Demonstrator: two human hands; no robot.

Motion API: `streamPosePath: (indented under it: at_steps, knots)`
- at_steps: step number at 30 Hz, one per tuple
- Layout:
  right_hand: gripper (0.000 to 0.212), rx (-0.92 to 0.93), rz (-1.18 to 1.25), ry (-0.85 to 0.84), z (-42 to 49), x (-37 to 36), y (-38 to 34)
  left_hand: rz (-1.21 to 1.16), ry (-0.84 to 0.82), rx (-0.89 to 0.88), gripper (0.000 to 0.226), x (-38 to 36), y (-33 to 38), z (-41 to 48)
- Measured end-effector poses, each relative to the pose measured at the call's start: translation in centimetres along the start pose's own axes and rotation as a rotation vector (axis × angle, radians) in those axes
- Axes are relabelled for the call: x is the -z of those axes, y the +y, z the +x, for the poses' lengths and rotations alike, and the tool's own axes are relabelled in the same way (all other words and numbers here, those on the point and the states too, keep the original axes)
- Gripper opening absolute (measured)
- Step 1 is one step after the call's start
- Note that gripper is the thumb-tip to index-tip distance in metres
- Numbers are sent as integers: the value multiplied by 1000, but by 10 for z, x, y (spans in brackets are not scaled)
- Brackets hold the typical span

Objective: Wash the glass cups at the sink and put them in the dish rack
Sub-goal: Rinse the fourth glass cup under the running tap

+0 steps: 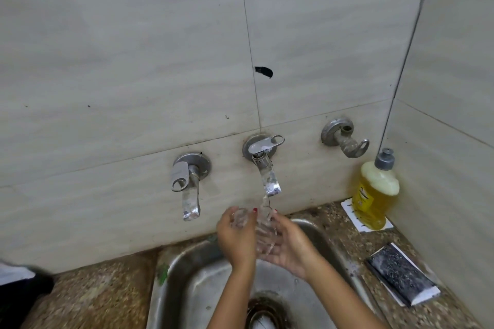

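1. A clear glass cup (264, 238) is cradled in the upturned right hand (290, 247). The fingers (276, 218) are laid close together and nearly straight beneath it. One red-painted nail is seen at the tip.
2. A second glass cup (240, 218) is gripped by the left hand (235, 238). The fingers (232, 213) and thumb are curled round its rim. The two glasses are held touching, just left of the right fingers.
3. Directly above the fingers, a thin stream of water (264, 199) is poured from the middle tap (267, 176) onto the glass cup.
4. To the left of the fingers, a second tap (187, 187) is fixed to the tiled wall (120, 75). Up and to the right of them, a third metal fitting (344, 139) is mounted.
5. Below the fingers, a steel sink (187, 280) is set into a speckled stone bench (93, 291), and its dark drain (264, 310) is seen beneath the wrists.
6. Well to the right of the fingers, a yellow dish soap bottle (374, 195) with a grey cap is stood on a white tray (347, 207) in the corner.
7. Nearer the viewer on that side, a dark speckled packet (401, 275) is laid flat on the bench.
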State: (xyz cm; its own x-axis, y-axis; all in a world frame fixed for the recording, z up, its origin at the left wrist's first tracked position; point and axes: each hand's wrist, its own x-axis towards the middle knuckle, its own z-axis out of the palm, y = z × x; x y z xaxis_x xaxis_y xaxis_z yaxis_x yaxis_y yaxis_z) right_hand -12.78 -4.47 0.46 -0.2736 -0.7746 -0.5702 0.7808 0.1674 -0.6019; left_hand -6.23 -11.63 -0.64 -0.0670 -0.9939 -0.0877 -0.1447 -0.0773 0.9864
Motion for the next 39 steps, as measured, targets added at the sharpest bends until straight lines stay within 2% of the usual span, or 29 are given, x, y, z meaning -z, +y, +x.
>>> streamPosePath:
  at_steps: [2, 5, 8, 11, 13, 15, 17, 20, 22, 23, 25, 26, 28, 31, 33, 36, 39]
  knots:
    - [38, -27, 243, -23, 7, -2, 10, 205, -72, -319, 35, -2, 4, -7]
    - [43, -23, 462, 8, 10, -6, 18, 398, -294, -550, 35, -4, 6, -8]
    - [49, 0, 565, -22, 11, -1, 21, 418, -462, -604, 43, -1, 6, -6]
    - [47, 38, 548, -43, 11, 7, 22, 417, -527, -619, 60, 1, 3, -9]
    - [41, 69, 483, -21, 10, 9, 20, 337, -529, -596, 60, 1, 1, -13]
    - [33, 115, 397, 7, 8, 11, 18, 192, -502, -545, 54, 4, -1, -15]
    - [26, 179, 337, 18, 8, 13, 16, 112, -451, -430, 59, 7, -7, -12]
    - [11, 334, 197, 65, 8, 11, 11, -102, -472, 34, 68, 12, -7, -4]
    - [8, 423, -37, 138, 9, 5, 7, -327, -524, 311, 61, 16, 0, -2]
    - [12, 469, -168, 177, 11, 1, 6, -463, -555, 459, 51, 17, 5, -2]
    - [30, 601, -519, 218, 15, -2, 4, -694, -567, 761, 50, 18, 10, 0]
    - [36, 672, -743, 209, 16, -3, 4, -749, -540, 858, 46, 17, 8, 4]
    - [42, 775, -1124, 141, 11, -6, 4, -801, -494, 942, 35, 17, 4, 4]
    - [33, 929, -1313, 81, 2, -2, 2, -884, -450, 996, 30, 17, 5, 4]
    - [24, 1011, -1313, 78, -3, 8, 1, -925, -471, 961, 30, 19, 8, 4]
    - [19, 1117, -1138, 18, -10, 23, 2, -850, -485, 919, 35, 18, 5, 10]
    - [15, 1077, -975, 6, -15, 25, -2, -800, -496, 931, 40, 17, 8, 10]
